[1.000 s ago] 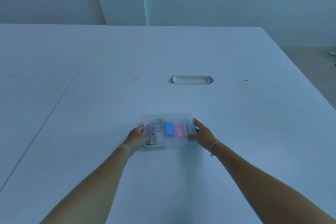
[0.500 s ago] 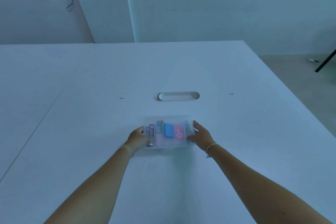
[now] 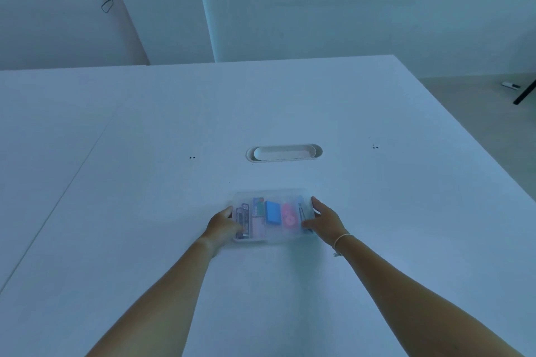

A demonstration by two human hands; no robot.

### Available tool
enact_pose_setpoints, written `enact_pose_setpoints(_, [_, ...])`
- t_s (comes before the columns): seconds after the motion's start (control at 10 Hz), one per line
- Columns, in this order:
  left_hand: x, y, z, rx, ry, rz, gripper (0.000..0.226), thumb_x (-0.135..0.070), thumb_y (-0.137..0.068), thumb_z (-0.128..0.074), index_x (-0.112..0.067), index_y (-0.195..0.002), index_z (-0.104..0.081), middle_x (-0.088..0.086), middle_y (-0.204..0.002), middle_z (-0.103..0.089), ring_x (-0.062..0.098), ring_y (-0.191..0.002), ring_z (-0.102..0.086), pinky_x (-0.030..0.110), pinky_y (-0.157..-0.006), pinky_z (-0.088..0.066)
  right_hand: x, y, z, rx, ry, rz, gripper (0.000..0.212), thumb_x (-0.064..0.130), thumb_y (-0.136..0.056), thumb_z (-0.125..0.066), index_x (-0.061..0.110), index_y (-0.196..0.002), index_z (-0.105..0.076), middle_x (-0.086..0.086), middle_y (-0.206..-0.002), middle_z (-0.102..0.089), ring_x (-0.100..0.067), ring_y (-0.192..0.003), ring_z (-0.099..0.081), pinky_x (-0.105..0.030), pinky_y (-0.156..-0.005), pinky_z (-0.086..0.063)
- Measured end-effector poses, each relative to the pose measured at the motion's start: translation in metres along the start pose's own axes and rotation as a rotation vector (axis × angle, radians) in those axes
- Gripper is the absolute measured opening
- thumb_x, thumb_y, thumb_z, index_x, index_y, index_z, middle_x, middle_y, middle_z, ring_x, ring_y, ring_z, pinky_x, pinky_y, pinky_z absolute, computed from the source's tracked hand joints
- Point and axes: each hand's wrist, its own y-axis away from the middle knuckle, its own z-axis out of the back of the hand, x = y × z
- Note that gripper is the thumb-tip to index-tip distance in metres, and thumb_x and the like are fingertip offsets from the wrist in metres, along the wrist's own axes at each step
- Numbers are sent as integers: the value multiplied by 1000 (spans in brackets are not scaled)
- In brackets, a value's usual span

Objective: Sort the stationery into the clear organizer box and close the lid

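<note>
The clear organizer box [image 3: 274, 195] lies flat on the white table [image 3: 377, 226], its lid down over the stationery. Through the lid I see a blue block [image 3: 273, 213], a pink item [image 3: 288, 217], a dark item [image 3: 243, 220] at the left end and a thin dark one at the right end. My left hand [image 3: 222, 226] grips the box's left end, thumb on the lid. My right hand [image 3: 323, 219] grips its right end, fingers along the side and thumb on top. A thin bracelet circles my right wrist.
An oval cable port [image 3: 284, 153] is set into the table beyond the box. A seam [image 3: 72, 180] runs along the tabletop at the left. The table's right edge drops to the floor, where a black leg [image 3: 525, 94] and a small object [image 3: 510, 84] show.
The view has tilted up, showing more wall and the floor at the right. Both hands stay on the box's ends, and the box has hardly moved on the table.
</note>
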Motion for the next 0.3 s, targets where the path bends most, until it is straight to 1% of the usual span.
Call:
enact_pose_setpoints(0.1, [-3, 1, 1, 2, -32, 23, 57, -2, -79, -58, -10, -135, -48, 13, -134, -56, 28, -115, -57, 34, -90, -47, 5, 3, 0, 4, 33, -11, 77, -1, -79, -63, 14, -146, -28, -7, -143, -48, -26, -125, -52, -33, -103, -44])
enact_pose_setpoints(0.2, [-17, 6, 2, -31, -62, 2, 72, -5, -85, -57, -10, -149, -25, 12, -151, -37, 29, -133, -44, 35, -103, -41, 14, 6, 2, -20, 83, 23, 78, 3, -81, -64, 13, -146, -23, -7, -151, -37, -26, -134, -42, -37, -112, -37])
enact_pose_setpoints(0.3, [-37, 22, 10, -80, -112, -66, 75, -9, -87, -56, -12, -151, -17, 10, -157, -28, 26, -139, -36, 31, -106, -35, 25, 9, 9, -61, 96, 85, 77, 7, -82, -64, 13, -146, -22, -6, -154, -31, -24, -140, -34, -38, -117, -30])
